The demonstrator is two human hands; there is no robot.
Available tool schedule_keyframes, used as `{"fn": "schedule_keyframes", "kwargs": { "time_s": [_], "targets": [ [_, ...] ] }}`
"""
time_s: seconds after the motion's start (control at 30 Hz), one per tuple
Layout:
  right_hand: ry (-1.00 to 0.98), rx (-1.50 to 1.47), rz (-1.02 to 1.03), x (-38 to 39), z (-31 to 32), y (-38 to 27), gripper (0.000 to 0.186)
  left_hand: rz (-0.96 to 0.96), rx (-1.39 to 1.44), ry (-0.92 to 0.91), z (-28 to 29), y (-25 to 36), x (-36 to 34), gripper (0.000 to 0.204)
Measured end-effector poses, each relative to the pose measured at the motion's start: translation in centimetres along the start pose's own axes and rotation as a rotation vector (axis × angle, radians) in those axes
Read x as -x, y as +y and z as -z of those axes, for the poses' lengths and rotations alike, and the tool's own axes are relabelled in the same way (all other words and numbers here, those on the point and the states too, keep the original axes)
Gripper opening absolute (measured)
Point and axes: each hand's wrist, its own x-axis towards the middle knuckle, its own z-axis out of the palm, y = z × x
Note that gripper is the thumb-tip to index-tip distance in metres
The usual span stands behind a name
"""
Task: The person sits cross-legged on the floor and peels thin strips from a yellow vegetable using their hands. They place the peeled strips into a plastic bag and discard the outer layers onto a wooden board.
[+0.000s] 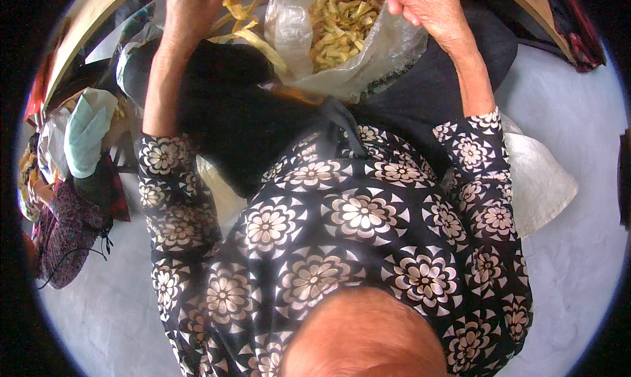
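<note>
A clear plastic bag (pixel 289 32) sits in my lap at the top middle, gaping wide. Inside it lies a heap of short, folded yellowish-tan pieces (pixel 340 32). My right hand (pixel 427 9) is above the bag's right rim, fingers curled in a pinch; its fingertips reach the picture's upper edge, and I cannot make out what is between them. To the bag's left is my left hand (pixel 196 5), its fingers cut off by the upper edge and blurred. Beside it, long pale yellow strips (pixel 246 32) run down toward the bag.
A curved wooden edge (pixel 82 42) borders the upper left, and another wooden edge (pixel 536 19) the upper right. At the left hang a pale green cloth (pixel 89 134) and a dark purple speckled bag (pixel 66 235). Under me is a light seat pad (pixel 539 180) on grey floor (pixel 575 259).
</note>
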Motion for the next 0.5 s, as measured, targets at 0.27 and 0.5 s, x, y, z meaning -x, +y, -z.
{"fn": "schedule_keyframes", "kwargs": {
  "time_s": [0.27, 0.5],
  "targets": [
    [-0.047, -0.041, 0.062, -0.1, -0.9, 1.6, 0.015, -0.131, 0.195, -0.156, -11.3, -4.7, 1.6, 0.022],
    [0.110, -0.003, -0.195, 1.7, 1.1, 7.3, 0.016, 0.040, 0.341, -0.392, -12.2, -1.2, 3.2, 0.020]
  ]
}}
